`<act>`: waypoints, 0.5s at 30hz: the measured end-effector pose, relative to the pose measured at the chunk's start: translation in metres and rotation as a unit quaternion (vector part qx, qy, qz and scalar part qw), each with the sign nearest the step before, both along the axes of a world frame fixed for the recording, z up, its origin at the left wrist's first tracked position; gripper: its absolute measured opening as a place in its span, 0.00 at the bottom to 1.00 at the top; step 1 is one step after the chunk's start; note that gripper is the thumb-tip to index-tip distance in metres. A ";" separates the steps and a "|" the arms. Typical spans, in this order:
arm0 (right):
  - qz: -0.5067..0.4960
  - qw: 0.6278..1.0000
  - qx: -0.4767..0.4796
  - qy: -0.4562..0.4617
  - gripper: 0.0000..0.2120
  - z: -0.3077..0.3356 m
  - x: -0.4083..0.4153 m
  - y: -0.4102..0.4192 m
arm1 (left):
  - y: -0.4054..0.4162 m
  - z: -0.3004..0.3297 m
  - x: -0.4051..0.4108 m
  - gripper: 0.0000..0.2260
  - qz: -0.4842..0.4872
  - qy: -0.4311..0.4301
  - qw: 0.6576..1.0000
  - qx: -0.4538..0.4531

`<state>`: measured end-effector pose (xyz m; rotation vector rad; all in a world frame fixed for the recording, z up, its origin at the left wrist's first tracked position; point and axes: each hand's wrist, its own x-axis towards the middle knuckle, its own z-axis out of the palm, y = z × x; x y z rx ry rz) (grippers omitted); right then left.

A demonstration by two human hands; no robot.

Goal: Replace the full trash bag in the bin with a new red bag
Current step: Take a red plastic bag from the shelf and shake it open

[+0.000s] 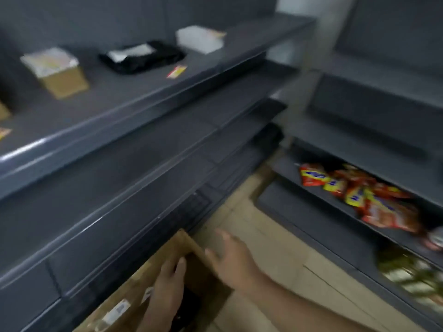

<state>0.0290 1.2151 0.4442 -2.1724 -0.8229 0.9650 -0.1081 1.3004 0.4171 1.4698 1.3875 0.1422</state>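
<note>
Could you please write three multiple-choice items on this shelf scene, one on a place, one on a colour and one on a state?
1. Where do the red snack packets lie?
A. on a right-hand shelf
B. on the floor
C. in the cardboard box

2. What colour are the shelves?
A. white
B. dark grey
C. green

3. How is the right hand?
A. open, holding nothing
C. closed on a red bag
B. closed on a packet

Answers: 1 A, they sit on a right-side shelf; 2 B, every shelf is dark grey; 3 A, its fingers are spread above the cardboard box, while the left hand rests on the box edge.
</note>
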 end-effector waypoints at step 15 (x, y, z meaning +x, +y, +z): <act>-0.546 0.777 0.119 -0.289 0.34 0.294 0.153 -0.513 | -0.430 0.301 0.336 0.27 -0.543 -0.319 0.764 0.143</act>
